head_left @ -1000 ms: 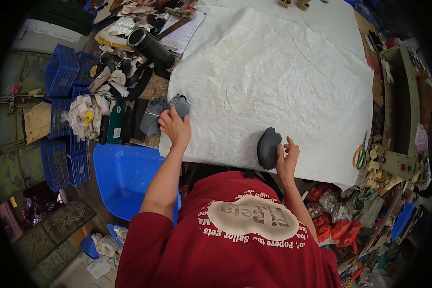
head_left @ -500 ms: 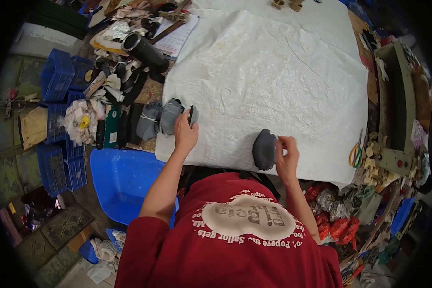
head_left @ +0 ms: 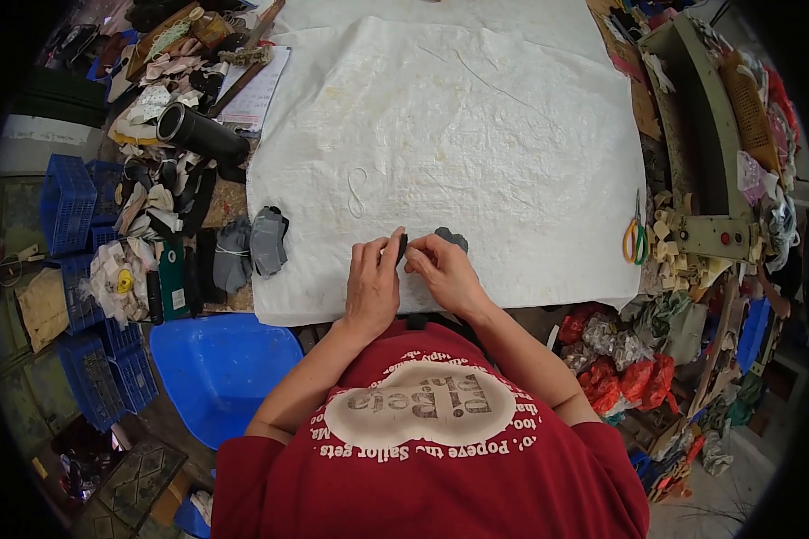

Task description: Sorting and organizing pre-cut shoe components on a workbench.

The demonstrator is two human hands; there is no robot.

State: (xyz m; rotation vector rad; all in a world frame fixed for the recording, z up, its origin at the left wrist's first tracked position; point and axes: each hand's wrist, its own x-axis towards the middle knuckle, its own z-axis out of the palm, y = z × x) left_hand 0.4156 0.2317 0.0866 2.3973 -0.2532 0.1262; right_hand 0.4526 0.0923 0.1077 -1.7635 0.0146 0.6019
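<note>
My left hand (head_left: 374, 286) grips a small dark piece (head_left: 403, 246), seen nearly edge-on, close in front of my body. Right beside it, the fingers of my right hand (head_left: 449, 277) are pinched together near that piece; what lies between them is hidden. Just behind my right hand a dark grey stack of flat cut pieces (head_left: 452, 238) shows in part on the white sheet (head_left: 485, 162). Toward the left edge of the sheet rests another pile of grey pieces (head_left: 269, 241), beside a grey bundle (head_left: 233, 251) tied with string.
A loop of string (head_left: 358, 193) lies on the sheet. Scissors (head_left: 635, 238) with coloured handles are at its right edge. A black cylinder (head_left: 198, 135) and scraps crowd the left side. Below the table's left edge stands a blue tub (head_left: 225, 368). Plastic bags (head_left: 634, 382) sit lower right.
My left hand has moved right, away from the grey pile, with the dark piece. My right hand has moved in toward it and now partly covers the dark grey stack. The view has shifted.
</note>
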